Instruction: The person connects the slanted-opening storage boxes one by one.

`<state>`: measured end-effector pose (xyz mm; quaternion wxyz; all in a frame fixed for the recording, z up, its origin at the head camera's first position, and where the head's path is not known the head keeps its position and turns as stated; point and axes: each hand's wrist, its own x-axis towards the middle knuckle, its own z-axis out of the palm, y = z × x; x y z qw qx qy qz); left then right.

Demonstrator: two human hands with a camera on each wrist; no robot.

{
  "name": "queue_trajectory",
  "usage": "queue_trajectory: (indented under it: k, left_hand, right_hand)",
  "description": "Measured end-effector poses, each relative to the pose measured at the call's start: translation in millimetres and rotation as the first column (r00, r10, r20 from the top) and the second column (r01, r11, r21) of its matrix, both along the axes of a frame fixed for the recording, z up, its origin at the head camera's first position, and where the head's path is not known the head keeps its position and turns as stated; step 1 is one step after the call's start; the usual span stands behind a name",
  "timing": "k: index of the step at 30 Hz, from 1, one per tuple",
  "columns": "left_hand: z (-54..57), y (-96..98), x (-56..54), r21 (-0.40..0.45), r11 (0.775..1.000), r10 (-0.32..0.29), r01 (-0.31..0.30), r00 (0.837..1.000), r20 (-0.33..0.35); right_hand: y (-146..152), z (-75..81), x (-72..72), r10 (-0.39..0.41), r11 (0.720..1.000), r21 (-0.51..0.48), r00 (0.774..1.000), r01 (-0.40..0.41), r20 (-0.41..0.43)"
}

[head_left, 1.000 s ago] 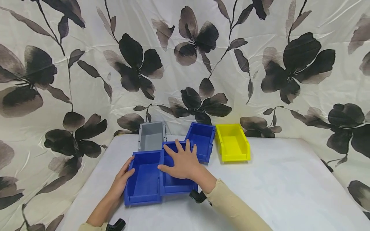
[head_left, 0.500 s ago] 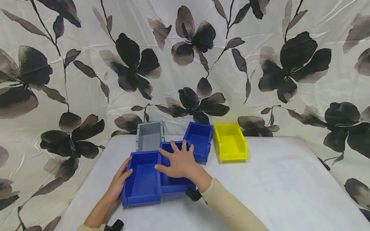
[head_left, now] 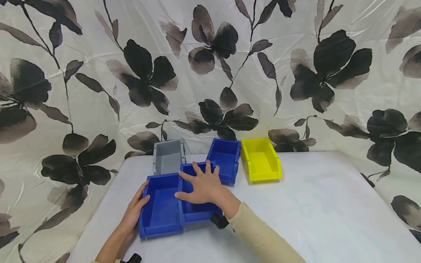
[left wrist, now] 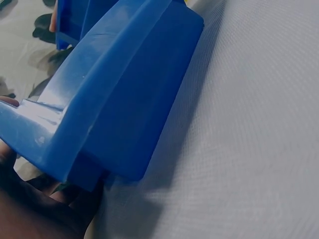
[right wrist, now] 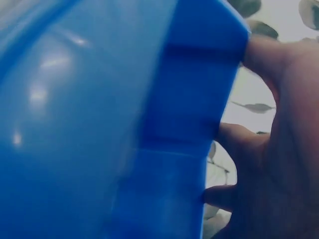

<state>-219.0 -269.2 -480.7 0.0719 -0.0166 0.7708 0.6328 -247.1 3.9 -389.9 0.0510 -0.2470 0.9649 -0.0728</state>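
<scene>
Two open-fronted blue storage bins stand side by side, touching, in the head view. My left hand (head_left: 134, 211) grips the left blue bin (head_left: 162, 208) by its outer side wall, thumb over the rim. In the left wrist view, this bin (left wrist: 124, 94) rises beside the white cloth, with the left hand (left wrist: 37, 206) at its lower corner. My right hand (head_left: 204, 185) lies spread across the right blue bin (head_left: 201, 217), hiding much of its inside. Seen from the right wrist, the fingertips of the right hand (right wrist: 286, 134) touch the edge of a blue bin (right wrist: 89, 139).
Behind stand a grey bin (head_left: 169, 157), a third blue bin (head_left: 225, 157) and a yellow bin (head_left: 262, 160). They rest near the back edge of the white-covered table (head_left: 312, 212). A floral curtain (head_left: 283, 22) hangs behind it and along the sides.
The head view has shifted slightly, so the scene sits a little further left. Both hands keep their places on the two front blue bins.
</scene>
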Motion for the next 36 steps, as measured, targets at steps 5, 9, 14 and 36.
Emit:
queue_trajectory:
  k: [5,9,14,36]
  left_hand:
    - [-0.5,0.1,0.5,-0.004,1.000,-0.001,0.001,1.000,-0.006]
    - [-0.4,-0.2,1.4,-0.002,1.000,-0.011,0.011,1.000,-0.010]
    - [-0.1,-0.8,0.8,-0.007,1.000,-0.011,0.011,1.000,-0.022]
    - [0.5,-1.7,-0.7,-0.008,1.000,-0.025,0.024,0.998,-0.055]
  right_hand:
    - [0,3.6,0.3,0.004,1.000,0.001,0.999,-0.004,0.040]
    - [0,3.1,2.4,-0.007,1.000,0.009,0.998,0.007,0.059]
    - [-2,-3.1,2.2,-0.007,1.000,0.007,0.999,0.006,0.037]
    - [-5,-32.6,6.2,-0.033,0.999,-0.043,0.998,0.031,-0.056]
